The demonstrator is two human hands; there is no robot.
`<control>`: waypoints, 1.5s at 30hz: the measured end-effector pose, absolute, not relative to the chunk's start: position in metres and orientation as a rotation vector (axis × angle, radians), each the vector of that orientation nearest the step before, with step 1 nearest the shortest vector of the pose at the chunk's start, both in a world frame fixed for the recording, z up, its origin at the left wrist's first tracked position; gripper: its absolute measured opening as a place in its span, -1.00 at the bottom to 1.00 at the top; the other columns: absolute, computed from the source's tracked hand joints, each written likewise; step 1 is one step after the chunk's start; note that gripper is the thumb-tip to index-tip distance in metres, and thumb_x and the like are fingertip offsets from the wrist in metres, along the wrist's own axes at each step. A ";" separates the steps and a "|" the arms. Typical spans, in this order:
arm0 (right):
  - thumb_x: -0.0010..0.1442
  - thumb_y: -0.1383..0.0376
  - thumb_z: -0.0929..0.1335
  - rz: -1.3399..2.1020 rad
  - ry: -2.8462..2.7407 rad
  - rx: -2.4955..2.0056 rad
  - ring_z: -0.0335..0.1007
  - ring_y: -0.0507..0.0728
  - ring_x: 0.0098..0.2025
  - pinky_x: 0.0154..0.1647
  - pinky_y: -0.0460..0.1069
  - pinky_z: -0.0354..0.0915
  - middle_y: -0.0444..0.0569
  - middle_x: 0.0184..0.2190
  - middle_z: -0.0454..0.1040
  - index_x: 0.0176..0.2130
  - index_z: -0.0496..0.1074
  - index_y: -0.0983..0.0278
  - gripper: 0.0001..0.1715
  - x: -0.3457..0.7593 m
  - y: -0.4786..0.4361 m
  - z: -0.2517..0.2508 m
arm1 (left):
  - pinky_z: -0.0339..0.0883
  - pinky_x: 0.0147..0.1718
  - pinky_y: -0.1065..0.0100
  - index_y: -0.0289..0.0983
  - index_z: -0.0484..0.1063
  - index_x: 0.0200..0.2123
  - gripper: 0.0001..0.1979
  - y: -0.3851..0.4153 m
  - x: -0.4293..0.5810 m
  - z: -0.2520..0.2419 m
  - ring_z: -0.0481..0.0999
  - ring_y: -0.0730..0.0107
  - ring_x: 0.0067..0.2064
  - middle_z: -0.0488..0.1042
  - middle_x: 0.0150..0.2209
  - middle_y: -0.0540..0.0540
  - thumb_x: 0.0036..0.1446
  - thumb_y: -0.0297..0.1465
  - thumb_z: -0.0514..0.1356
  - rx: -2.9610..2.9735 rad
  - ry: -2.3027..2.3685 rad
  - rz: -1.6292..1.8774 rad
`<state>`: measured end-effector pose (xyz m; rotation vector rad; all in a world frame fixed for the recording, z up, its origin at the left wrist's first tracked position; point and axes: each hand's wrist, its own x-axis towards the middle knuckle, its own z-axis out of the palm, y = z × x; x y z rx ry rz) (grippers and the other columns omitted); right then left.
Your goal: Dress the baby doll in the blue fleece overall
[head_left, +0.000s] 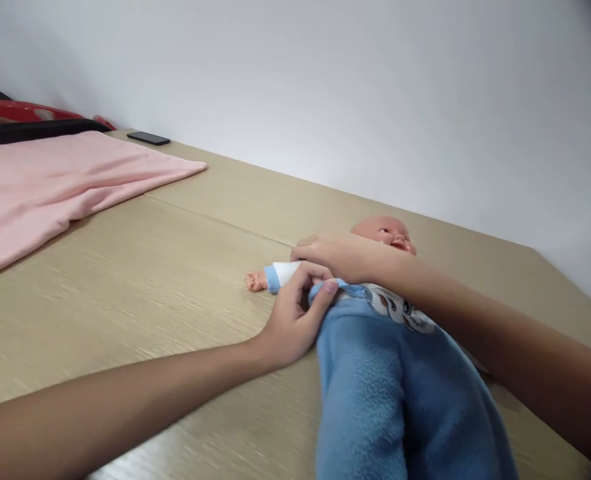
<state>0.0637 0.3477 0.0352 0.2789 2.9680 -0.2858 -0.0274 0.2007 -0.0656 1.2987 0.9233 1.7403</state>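
Observation:
A baby doll point(379, 230) lies on its back on the table, its head away from me. It wears a white top with blue cuffs and blue fleece overalls point(365, 373) with a printed bib point(400, 308). My left hand point(295, 320) is closed in a pinch on the overalls' edge at the doll's side, thumb on the blue fabric. Across the doll's chest reaches my right hand point(330, 253), its fingers bent down by the shoulder and the white sleeve point(285, 271); its fingertips are hidden. One small doll hand point(256, 281) sticks out to the left.
A pink cloth point(75, 180) is spread at the left of the wooden table point(175, 280). Behind it lie a black phone point(148, 138) and red and black items point(30, 113). A white wall point(295, 100) stands along the table's far edge.

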 end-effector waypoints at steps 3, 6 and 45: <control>0.28 0.35 0.44 -0.385 3.119 0.316 0.55 0.22 -0.18 -0.22 0.04 0.23 -0.02 -0.12 0.64 -0.03 0.58 0.18 -0.76 0.079 0.343 0.040 | 0.31 -0.20 0.19 -0.15 0.45 -0.10 -0.73 0.194 -0.030 -0.064 0.42 0.24 -0.21 0.46 -0.23 -0.08 0.54 -0.08 0.21 1.436 0.903 1.719; 0.20 0.44 0.39 -0.623 3.318 0.461 0.58 0.22 -0.11 -0.09 0.05 0.34 -0.06 -0.09 0.65 0.02 0.53 0.15 -0.59 0.103 0.339 0.039 | 0.31 -0.26 0.19 -0.14 0.46 -0.11 -0.81 0.188 -0.033 -0.064 0.45 0.26 -0.29 0.46 -0.31 -0.06 0.54 -0.17 0.22 1.761 0.785 1.688; 0.42 0.23 0.37 -1.257 2.754 1.717 0.53 0.17 -0.27 -0.26 -0.01 0.32 -0.03 -0.31 0.64 -0.25 0.55 0.22 -0.79 0.148 0.298 0.026 | 0.38 -0.39 0.40 -0.15 0.41 -0.18 -0.39 0.273 -0.045 -0.068 0.53 0.35 -0.36 0.60 -0.34 0.05 -0.01 0.07 0.61 0.896 0.827 1.329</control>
